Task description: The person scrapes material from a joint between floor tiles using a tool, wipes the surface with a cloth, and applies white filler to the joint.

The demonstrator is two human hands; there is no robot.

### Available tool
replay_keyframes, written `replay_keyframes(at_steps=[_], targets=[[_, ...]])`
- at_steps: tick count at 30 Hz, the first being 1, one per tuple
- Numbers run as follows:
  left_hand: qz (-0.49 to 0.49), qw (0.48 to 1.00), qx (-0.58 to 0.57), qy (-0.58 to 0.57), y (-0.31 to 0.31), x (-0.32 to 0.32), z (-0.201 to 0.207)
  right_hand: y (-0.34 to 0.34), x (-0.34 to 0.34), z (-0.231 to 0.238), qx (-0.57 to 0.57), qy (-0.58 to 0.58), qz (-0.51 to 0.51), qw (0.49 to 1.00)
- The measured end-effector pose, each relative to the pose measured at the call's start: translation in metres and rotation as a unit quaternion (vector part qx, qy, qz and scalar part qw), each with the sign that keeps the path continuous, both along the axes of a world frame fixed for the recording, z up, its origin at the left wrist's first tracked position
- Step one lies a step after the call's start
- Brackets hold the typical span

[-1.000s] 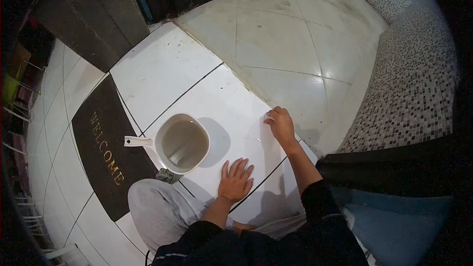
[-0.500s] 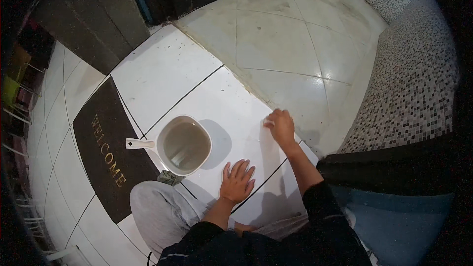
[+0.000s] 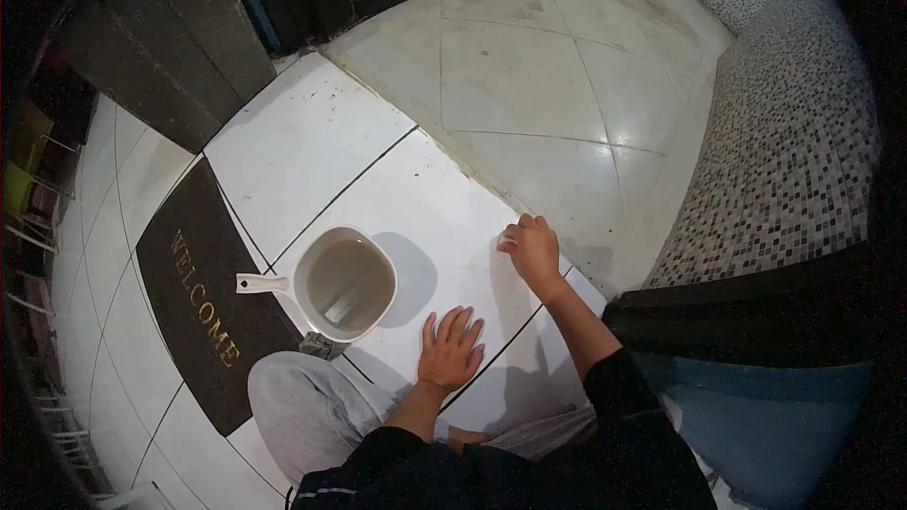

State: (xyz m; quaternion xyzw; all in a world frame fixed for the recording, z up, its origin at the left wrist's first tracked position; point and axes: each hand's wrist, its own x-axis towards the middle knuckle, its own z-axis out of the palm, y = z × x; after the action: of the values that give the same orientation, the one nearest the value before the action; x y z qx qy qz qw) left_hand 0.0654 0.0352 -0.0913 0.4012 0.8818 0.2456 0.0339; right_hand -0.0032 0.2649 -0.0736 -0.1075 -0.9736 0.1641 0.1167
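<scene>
Centrally, the left hand (image 3: 450, 348) rests flat and empty on the white floor tile (image 3: 312, 156); the right hand (image 3: 534, 250) curls over a small pale object, scrubbing apparently unfinished beside the water-filled scoop (image 3: 342, 283).

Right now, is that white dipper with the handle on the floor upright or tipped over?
Upright. The white dipper sits flat on the floor tile, mouth up, with murky water inside.

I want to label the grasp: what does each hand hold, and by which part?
The left hand holds nothing; it lies flat on the floor tile. The right hand presses something small and white under its fingers; what it is cannot be told.
</scene>
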Motion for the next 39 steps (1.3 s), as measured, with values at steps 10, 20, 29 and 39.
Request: replay_keyframes(at_steps=[10,20,29,39], targets=[[-0.003,1.000,-0.003,0.004,-0.003,-0.001,-0.002,-0.010,0.005,-0.012,-0.053,0.007,-0.003,0.999],[-0.001,1.000,-0.002,0.009,-0.003,0.001,-0.005,-0.015,0.001,-0.011,0.002,-0.026,-0.020,0.999],[-0.009,1.000,0.001,-0.004,0.003,0.000,-0.003,0.004,-0.012,-0.015,0.042,-0.010,-0.082,0.996],[-0.007,1.000,-0.004,-0.006,0.002,0.002,-0.005,0.004,-0.009,-0.006,0.049,-0.047,-0.080,0.994]])
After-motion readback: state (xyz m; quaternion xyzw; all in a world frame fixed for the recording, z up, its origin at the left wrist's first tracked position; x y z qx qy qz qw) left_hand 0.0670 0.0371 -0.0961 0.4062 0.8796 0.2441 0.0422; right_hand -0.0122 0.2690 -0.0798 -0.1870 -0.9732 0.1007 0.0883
